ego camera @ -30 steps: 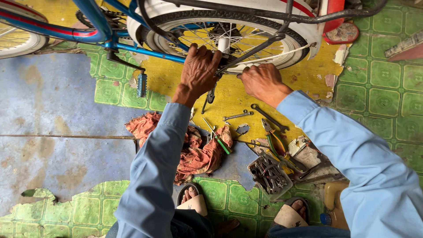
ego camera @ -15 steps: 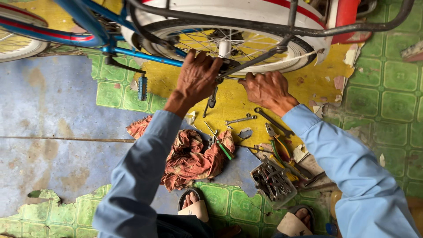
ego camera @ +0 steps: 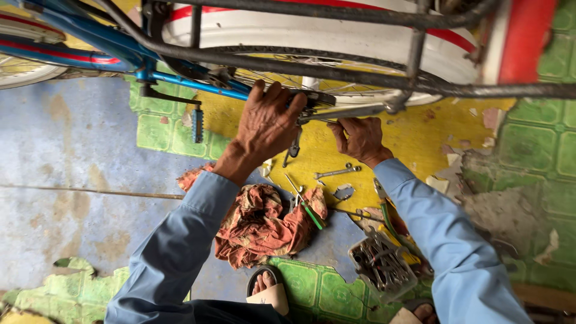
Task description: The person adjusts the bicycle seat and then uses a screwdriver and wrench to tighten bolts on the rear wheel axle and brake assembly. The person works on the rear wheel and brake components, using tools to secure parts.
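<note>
Just below the person's wrists a crumpled red rag (ego camera: 264,225) lies on the floor, a green-handled screwdriver (ego camera: 307,210) resting on its right edge. Right of the rag, under the right forearm, sits a small wire basket (ego camera: 381,264) of metal parts with pliers (ego camera: 389,219) beside it. A loose spanner (ego camera: 336,173) lies on the yellow floor patch between the two hands, a little below them.

The left hand (ego camera: 267,123) is spread wide, fingers curled over the rear hub area (ego camera: 318,99) of the blue bicycle (ego camera: 180,78); it presses there rather than closing round anything I can make out, and a dark tool (ego camera: 294,146) hangs just under its palm, though whether the hand grips it I cannot tell. The right hand (ego camera: 360,137) is nearly closed, fingers pinched on the end of a silvery stay (ego camera: 348,112) that runs from the hub toward the rack.

Against the view of half a second and a second back, both hands have stayed at the same spot on the wheel, but the head has come in closer and lower, so the hub fills more of the sight. The right hand has shifted from resting flat to pinching the stay's end. That looks to me like work narrowing to one fastening at the axle.

Beyond the hands stand the white mudguard (ego camera: 312,30) and dark rack bars (ego camera: 360,75).
</note>
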